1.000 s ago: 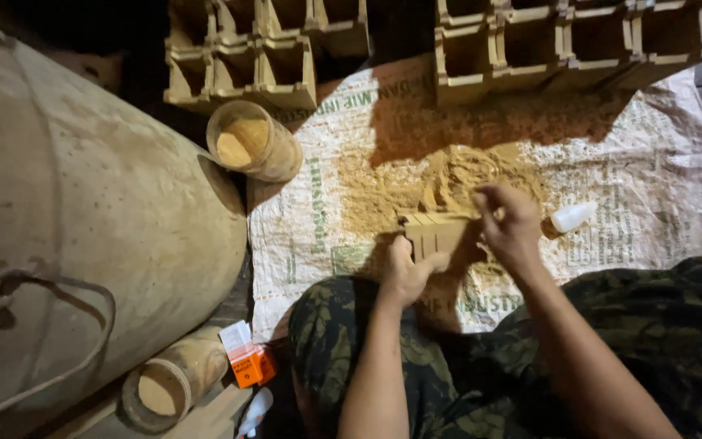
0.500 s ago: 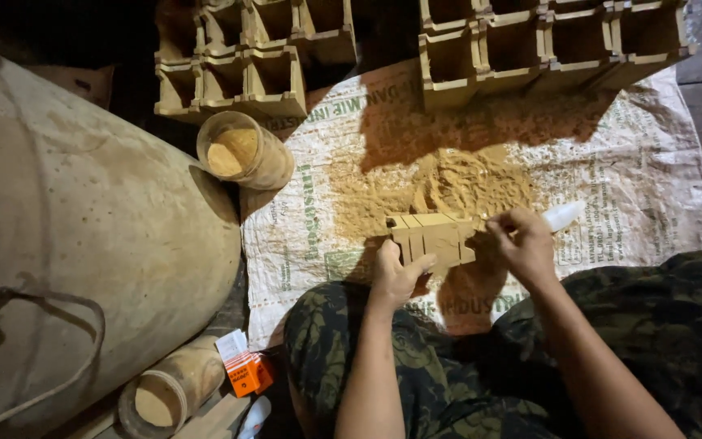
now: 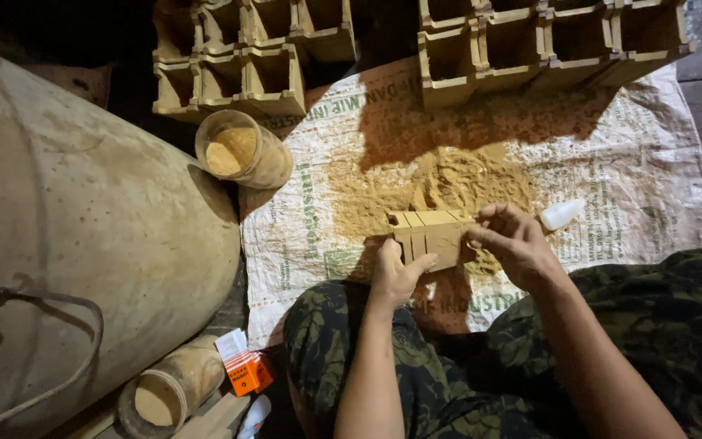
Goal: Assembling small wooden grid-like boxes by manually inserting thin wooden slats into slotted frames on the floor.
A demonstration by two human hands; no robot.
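Centre frame, my left hand (image 3: 396,272) and right hand (image 3: 513,244) both have fingers closed on a half-built wooden box (image 3: 432,236) over the sawdust-strewn sack (image 3: 627,175); finished boxes (image 3: 237,69) sit top of frame.

big drum (image 3: 83,244) cut off left, wooden boxes (image 3: 546,41) cropped at top

Wooden piece (image 3: 431,236) now lifted, turned level.
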